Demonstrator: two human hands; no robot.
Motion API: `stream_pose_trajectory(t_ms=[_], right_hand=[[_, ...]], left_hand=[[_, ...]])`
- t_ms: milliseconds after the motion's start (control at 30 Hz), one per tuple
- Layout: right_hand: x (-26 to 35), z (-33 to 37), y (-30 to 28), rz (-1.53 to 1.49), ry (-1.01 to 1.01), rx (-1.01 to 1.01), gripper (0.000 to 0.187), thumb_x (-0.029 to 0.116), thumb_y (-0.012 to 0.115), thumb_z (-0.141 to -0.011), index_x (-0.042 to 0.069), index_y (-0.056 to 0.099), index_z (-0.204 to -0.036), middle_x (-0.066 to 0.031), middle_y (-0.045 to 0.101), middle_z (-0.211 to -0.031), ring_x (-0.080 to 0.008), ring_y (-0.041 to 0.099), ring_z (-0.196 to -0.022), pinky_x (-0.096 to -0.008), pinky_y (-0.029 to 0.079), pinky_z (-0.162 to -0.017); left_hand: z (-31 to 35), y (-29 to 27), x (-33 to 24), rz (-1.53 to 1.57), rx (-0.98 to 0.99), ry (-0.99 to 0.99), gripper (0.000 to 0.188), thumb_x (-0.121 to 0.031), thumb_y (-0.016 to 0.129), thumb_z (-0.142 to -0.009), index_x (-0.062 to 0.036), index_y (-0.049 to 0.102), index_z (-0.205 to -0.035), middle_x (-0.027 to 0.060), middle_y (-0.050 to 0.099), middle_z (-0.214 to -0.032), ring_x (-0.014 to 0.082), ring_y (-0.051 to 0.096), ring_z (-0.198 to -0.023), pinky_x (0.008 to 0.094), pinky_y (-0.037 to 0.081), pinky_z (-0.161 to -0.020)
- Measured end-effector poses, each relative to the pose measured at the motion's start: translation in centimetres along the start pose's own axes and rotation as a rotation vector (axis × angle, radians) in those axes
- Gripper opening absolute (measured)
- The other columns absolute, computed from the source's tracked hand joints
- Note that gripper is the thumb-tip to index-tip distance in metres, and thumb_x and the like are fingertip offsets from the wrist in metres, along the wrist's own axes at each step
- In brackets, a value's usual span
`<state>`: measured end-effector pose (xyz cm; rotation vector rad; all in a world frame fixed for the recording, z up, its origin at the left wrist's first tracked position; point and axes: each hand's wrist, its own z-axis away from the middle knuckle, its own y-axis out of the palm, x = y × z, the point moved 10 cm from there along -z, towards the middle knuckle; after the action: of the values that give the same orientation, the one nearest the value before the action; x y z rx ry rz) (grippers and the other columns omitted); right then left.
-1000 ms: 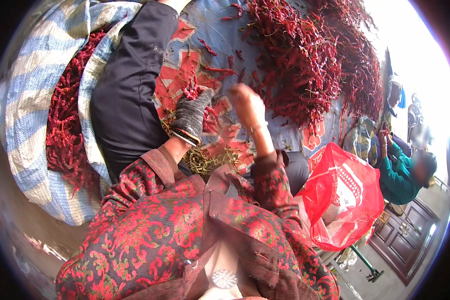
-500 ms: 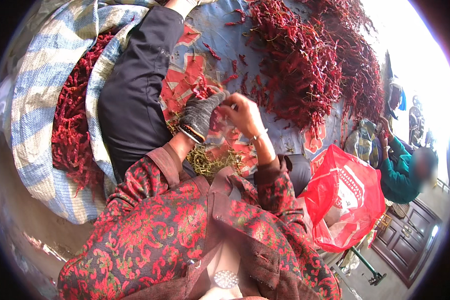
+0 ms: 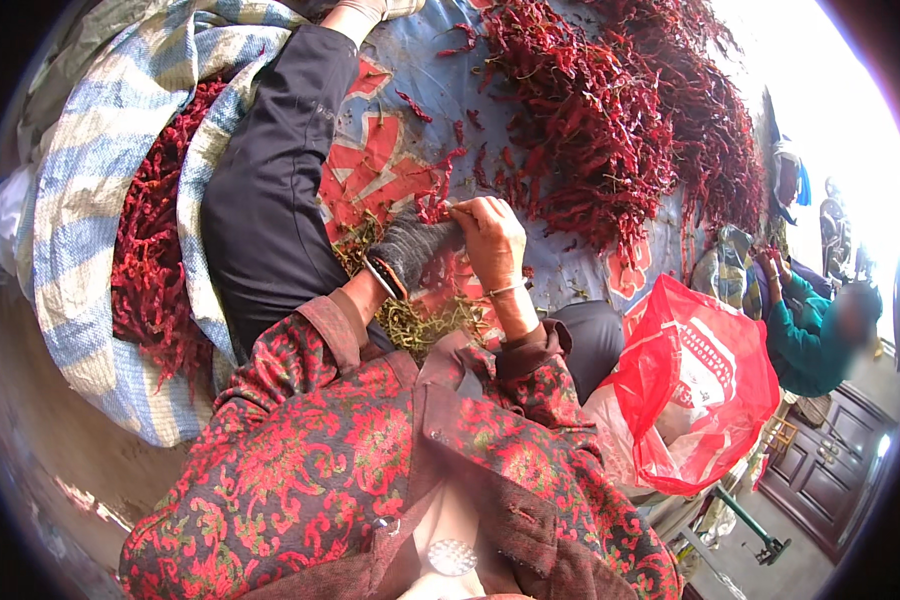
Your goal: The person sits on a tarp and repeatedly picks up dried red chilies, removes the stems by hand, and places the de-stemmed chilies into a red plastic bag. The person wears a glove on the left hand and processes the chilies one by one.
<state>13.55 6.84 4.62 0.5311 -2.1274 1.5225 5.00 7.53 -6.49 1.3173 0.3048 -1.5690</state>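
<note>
In a grey knitted glove, my left hand (image 3: 417, 250) is closed around a small bunch of dried red chili peppers (image 3: 433, 204), which stick out past its fingers. My bare right hand (image 3: 494, 243), a bracelet at its wrist, is pinched at the edge of that bunch, right beside the glove. The thumb and forefinger meet at a chili's end; the stem itself is too small to make out. Beneath my hands lies a heap of greenish-yellow stems (image 3: 428, 326), on a blue and red printed sheet (image 3: 362, 160).
A large pile of dried chilies (image 3: 600, 130) spreads at the far right. On my left stands a blue-and-white striped sack (image 3: 80, 270) holding chilies (image 3: 150, 250). A red plastic bag (image 3: 720, 400) sits by my right knee. Another person (image 3: 810, 325) in green sits farther right.
My right hand has turned more upright, and its fingertips have closed in on the chilies at the glove. The gloved hand still grips the bunch, a little lower.
</note>
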Motion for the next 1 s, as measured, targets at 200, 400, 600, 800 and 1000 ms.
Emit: stream_pose_trajectory(t_ms=[200, 400, 600, 800, 1000], right_hand=[[-6.6, 1.2, -1.6, 0.156, 0.164, -0.141, 0.002, 0.013, 0.064, -0.075, 0.013, 0.062, -0.075, -0.0061, 0.061, -0.073, -0.0273, 0.06, -0.07, -0.0373, 0.048, -0.06], [-6.7, 1.3, 6.6, 0.129, 0.075, 0.579, 0.031, 0.013, 0.065, -0.073, 0.017, 0.061, -0.104, -0.005, 0.062, -0.095, -0.0293, 0.058, -0.094, -0.0366, 0.049, -0.081], [-7.6, -6.2, 7.7, 0.418, -0.066, 0.195, 0.019, 0.008, 0.057, -0.078, 0.017, 0.063, -0.093, -0.0039, 0.057, -0.093, -0.0272, 0.056, -0.09, -0.0362, 0.049, -0.075], [-7.4, -4.0, 4.3, 0.031, 0.152, 0.18, 0.014, 0.015, 0.061, -0.08, 0.012, 0.056, -0.093, -0.0108, 0.062, -0.09, -0.0327, 0.06, -0.085, -0.0413, 0.049, -0.07], [-3.4, 2.0, 4.8, -0.116, 0.229, 0.438, 0.019, 0.011, 0.063, -0.082, 0.004, 0.052, -0.096, -0.0154, 0.066, -0.082, -0.0354, 0.064, -0.078, -0.0382, 0.051, -0.066]], left_hand=[[1.4, -0.4, 1.4, 0.159, -0.15, -0.178, 0.013, -0.009, 0.064, -0.079, -0.0103, 0.058, -0.091, 0.0003, 0.059, -0.072, 0.0118, 0.056, -0.062, 0.0284, 0.046, -0.055], [0.8, -4.8, -1.3, 0.434, -0.5, -0.001, 0.021, -0.005, 0.063, -0.082, -0.009, 0.056, -0.102, 0.0005, 0.059, -0.078, 0.0102, 0.055, -0.063, 0.0253, 0.046, -0.057], [1.0, -6.0, -0.4, 0.362, -0.538, 0.005, 0.026, -0.003, 0.066, -0.08, -0.0055, 0.057, -0.103, -0.0003, 0.059, -0.079, 0.0105, 0.055, -0.07, 0.025, 0.045, -0.067], [1.4, -4.8, -1.2, 0.328, -0.49, -0.127, 0.019, -0.01, 0.061, -0.087, -0.0041, 0.064, -0.105, 0.0017, 0.064, -0.094, 0.0091, 0.057, -0.082, 0.0264, 0.046, -0.074], [0.7, -2.6, -0.2, -0.134, -0.156, -0.301, 0.021, -0.013, 0.059, -0.087, -0.0039, 0.065, -0.105, 0.0086, 0.066, -0.095, 0.0132, 0.061, -0.088, 0.0313, 0.049, -0.076]])
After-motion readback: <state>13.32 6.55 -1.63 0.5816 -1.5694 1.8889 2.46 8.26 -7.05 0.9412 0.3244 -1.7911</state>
